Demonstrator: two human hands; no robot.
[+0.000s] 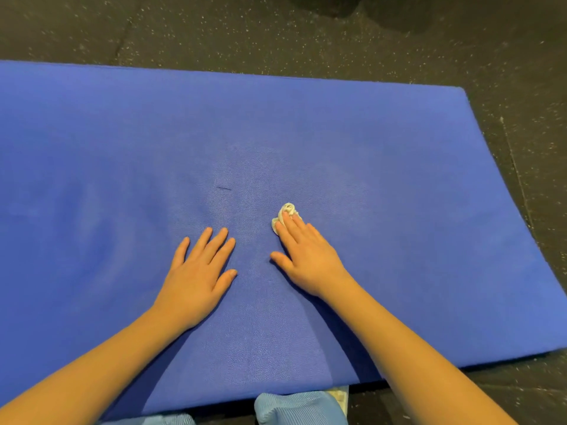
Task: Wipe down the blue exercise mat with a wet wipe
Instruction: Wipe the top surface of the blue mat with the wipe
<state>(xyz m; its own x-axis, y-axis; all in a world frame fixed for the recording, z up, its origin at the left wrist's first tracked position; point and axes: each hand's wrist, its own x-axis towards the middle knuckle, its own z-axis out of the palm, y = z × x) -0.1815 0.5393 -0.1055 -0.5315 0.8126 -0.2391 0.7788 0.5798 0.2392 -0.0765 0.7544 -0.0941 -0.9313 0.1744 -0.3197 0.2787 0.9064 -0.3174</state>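
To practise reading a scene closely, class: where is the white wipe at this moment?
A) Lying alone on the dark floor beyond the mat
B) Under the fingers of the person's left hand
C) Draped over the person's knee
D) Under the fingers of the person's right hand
D: the crumpled wipe lies on the blue mat beneath the straight fingers of the right hand, while the left hand rests flat on the mat, holding nothing.

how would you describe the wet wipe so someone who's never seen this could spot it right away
Find the big blue mat on the dark speckled floor. Near its middle two hands lie flat, and the wet wipe sits under the fingertips of the right hand. It is a small crumpled white wad; the left hand has nothing under it.
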